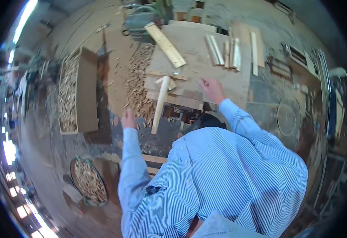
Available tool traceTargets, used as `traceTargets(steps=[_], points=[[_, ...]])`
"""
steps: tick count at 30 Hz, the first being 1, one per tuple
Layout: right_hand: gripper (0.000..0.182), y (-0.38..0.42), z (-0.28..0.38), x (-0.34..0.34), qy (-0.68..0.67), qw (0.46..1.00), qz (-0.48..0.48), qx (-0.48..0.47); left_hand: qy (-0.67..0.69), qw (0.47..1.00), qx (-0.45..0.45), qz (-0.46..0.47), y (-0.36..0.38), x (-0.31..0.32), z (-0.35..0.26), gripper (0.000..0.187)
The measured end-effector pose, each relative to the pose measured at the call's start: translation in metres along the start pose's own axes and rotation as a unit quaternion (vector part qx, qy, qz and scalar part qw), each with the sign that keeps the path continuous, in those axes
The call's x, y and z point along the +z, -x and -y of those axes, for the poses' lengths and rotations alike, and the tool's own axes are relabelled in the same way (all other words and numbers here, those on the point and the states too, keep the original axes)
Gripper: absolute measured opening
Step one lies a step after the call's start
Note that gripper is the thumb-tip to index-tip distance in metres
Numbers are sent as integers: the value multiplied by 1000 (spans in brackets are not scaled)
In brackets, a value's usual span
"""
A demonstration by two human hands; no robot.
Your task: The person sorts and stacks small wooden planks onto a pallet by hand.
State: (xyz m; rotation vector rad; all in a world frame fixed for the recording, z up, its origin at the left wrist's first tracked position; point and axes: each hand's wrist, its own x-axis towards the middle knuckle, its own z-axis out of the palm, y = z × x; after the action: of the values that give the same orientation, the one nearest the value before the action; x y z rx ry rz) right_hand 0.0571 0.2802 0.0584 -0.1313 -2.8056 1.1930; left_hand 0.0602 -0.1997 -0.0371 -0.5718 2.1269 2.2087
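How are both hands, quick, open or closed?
Left hand: near the wood chips; can't tell if open or closed.
Right hand: over the board, fingers curled; can't tell if fully closed.

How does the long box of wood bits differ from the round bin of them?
The box is long with straight edges, while the bin is round. The box has a tan side; the bin has a dark rim. Both hold many small wood bits.

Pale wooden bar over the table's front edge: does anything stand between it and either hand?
Towards the left hand, nothing visible, only loose chips in the background. Towards the right hand, a short wood block lies beside the bar.
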Motion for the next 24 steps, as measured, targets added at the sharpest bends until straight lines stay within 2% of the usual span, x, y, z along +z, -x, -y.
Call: traceTargets(steps=[1,2,3,4,6,7,8,9,10,12,13,18,20,24], points=[[32,-15,-14,-4,21,999,-39,-13,-43,999,-20,-16,20,29,9,28],[32,-31,-27,-8,43,996,-73,-31,-85,993,-76,-23,36,53,13,31],[32,-48,-36,-16,45,996,-75,-23,-201,979,15,22,28,56,49,38],[31,-65,-45,-23,91,991,-88,-30,-311,948,51,39,46,75,36,44],[29,-92,-60,-28,136,985,-99,-32,-290,953,68,54,58,108,18,44],[28,-105,-66,-29,201,975,-92,-32,-292,952,66,57,57,118,14,44],[28,-114,-70,-28,263,961,-83,-35,-374,924,34,75,55,126,7,45],[28,-121,-73,-27,260,961,-82,-37,-452,888,2,89,53,131,4,45],[28,-128,-76,-25,286,956,-68,-21,-454,887,2,82,51,137,2,45],[29,-138,-81,-20,336,941,-42,14,-520,852,-43,45,52,151,-1,50],[31,-142,-84,-19,356,934,-25,15,-551,833,7,37,57,152,-4,56],[34,-136,-78,-11,347,937,-45,-10,-553,832,-5,40,62,155,-10,57],[34,-135,-68,-6,259,966,7,-15,-551,833,-11,37,64,155,-12,57],[28,-151,-53,22,142,990,-12,-15,-558,829,-13,34,67,152,-11,56]])
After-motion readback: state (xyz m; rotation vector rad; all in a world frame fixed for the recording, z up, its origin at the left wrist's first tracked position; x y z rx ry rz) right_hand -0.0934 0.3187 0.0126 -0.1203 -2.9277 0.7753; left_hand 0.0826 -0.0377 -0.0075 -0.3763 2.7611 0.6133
